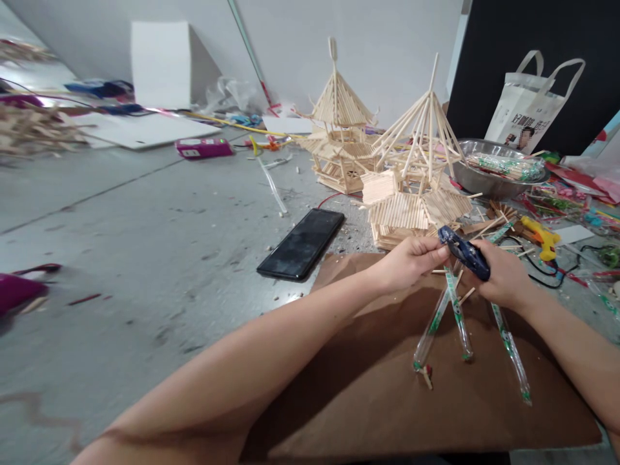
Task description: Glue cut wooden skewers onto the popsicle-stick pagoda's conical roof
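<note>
My right hand (508,274) is closed round a dark blue hand tool (465,253) that looks like pliers. At the tool's far end my left hand (414,261) is pinched shut; what its fingers grip is too small to make out. Below the hands, clear wrappers with green print (458,313) lie on a brown board (387,387), with short wooden sticks (467,297) among them. A small stick piece with a red end (427,376) rests by one wrapper. Just beyond my hands stands a wooden-stick pavilion model (416,206) with an open, ribbed roof.
A second pavilion model (339,129) with a fully covered roof stands behind. A black phone (303,244) lies on the grey floor left of the board. At right are a yellow glue gun (542,237), a metal bowl (489,184) of wrapped sticks and a white bag (526,110).
</note>
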A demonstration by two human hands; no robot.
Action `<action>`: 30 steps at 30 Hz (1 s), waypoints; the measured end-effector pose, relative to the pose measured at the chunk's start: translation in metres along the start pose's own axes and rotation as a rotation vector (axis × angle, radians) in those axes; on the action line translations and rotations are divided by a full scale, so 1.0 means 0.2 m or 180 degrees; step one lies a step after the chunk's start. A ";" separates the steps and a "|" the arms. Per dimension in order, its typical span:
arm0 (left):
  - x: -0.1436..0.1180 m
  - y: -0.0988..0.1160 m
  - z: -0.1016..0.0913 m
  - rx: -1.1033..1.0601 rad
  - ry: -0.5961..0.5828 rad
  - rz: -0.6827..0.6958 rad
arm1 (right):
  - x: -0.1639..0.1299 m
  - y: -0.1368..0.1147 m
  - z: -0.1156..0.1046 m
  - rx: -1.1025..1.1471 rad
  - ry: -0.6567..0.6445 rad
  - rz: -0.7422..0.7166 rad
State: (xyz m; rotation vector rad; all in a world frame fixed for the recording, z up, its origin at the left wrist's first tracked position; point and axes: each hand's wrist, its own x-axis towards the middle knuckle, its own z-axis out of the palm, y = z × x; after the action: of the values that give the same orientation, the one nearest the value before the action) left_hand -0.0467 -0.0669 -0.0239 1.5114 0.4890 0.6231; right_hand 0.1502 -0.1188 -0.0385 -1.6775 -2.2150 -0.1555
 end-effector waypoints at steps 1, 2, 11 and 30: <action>0.00 -0.01 -0.01 -0.0125 -0.0110 -0.0100 | 0.00 0.00 0.00 -0.0006 -0.0025 0.0014; 0.00 -0.01 -0.02 -0.0266 -0.0231 -0.0217 | 0.00 0.00 0.00 -0.0012 -0.0048 0.0016; -0.01 -0.01 -0.03 -0.1133 -0.0826 -0.0795 | -0.01 0.00 0.00 0.0001 0.0046 -0.0225; 0.00 -0.01 0.01 -0.0061 0.0041 0.0023 | 0.00 -0.02 0.01 0.0017 -0.0042 0.0375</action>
State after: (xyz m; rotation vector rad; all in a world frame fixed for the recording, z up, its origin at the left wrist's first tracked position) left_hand -0.0450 -0.0680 -0.0254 1.4925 0.4864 0.6418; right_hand 0.1464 -0.1197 -0.0397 -1.8053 -2.1169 -0.1084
